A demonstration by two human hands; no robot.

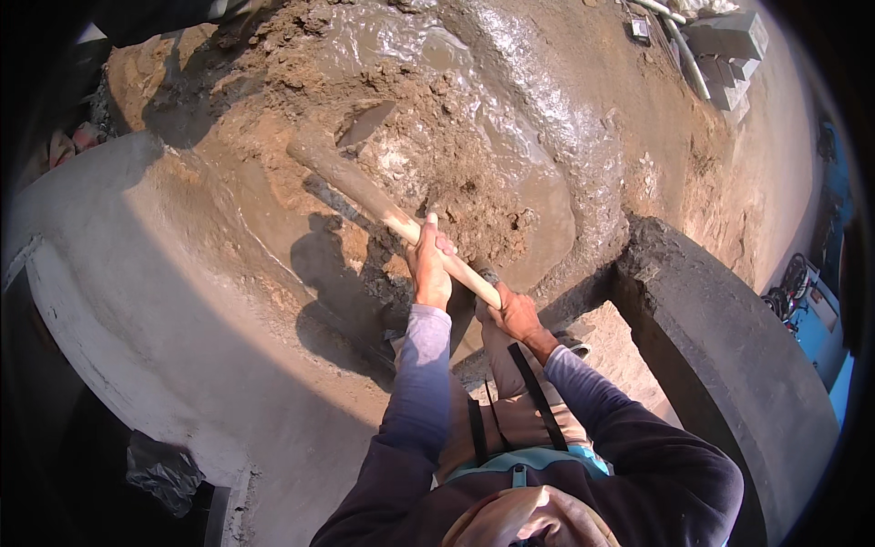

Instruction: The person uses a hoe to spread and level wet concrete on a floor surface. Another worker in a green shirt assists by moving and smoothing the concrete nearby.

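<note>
I hold a hoe by its pale wooden handle (351, 178), which runs from my body up and to the left. My left hand (428, 264) is wrapped round the middle of the handle. Lower down, my right hand (519, 319) grips the near end. A dark metal blade (369, 123) shows at the far end, partly sunk in a heap of wet brown mud mix (437, 137). The far part of the handle is coated with mud. How deep the blade sits is hidden.
Murky water (510, 164) lies in and right of the heap, bordered by a wet ridge. A grey concrete slab (729, 328) stands at my right. Grey blocks (729, 50) and a pipe (688, 59) lie at the far right. A black plastic bag (164, 474) is at lower left.
</note>
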